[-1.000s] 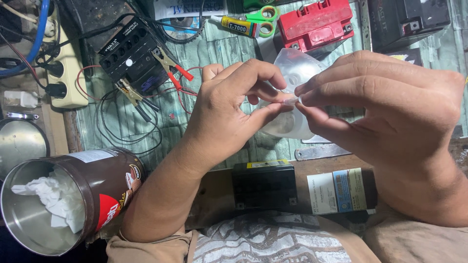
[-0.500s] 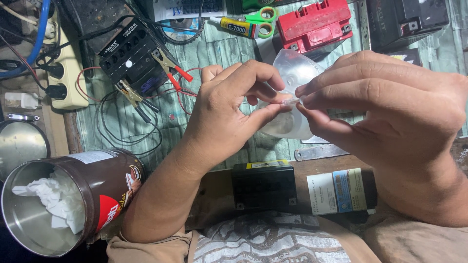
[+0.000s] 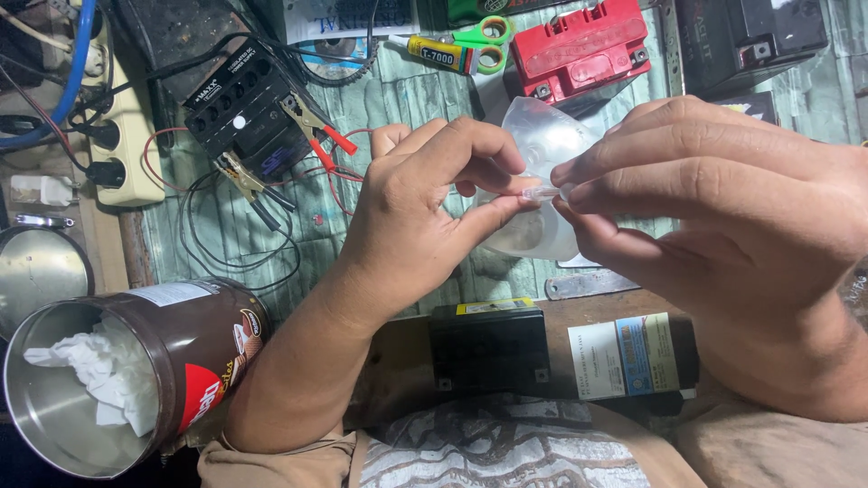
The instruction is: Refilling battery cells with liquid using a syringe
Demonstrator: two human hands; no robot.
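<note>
Both my hands are raised over a cluttered workbench. Between them sits a small clear plastic tube (image 3: 542, 192), pinched at one end by the thumb and forefinger of my left hand (image 3: 425, 212) and at the other by the fingertips of my right hand (image 3: 723, 226). Behind the fingers hangs a clear plastic bag (image 3: 538, 136), partly hidden by both hands; which hand holds it is unclear.
A black battery (image 3: 488, 348) lies below my hands. A black charger (image 3: 244, 113) with red and black clips, a red battery (image 3: 583, 45), a glue tube (image 3: 438, 52), green scissors (image 3: 488, 41), a power strip (image 3: 127, 145) and a brown tin (image 3: 136, 370) of tissue surround them.
</note>
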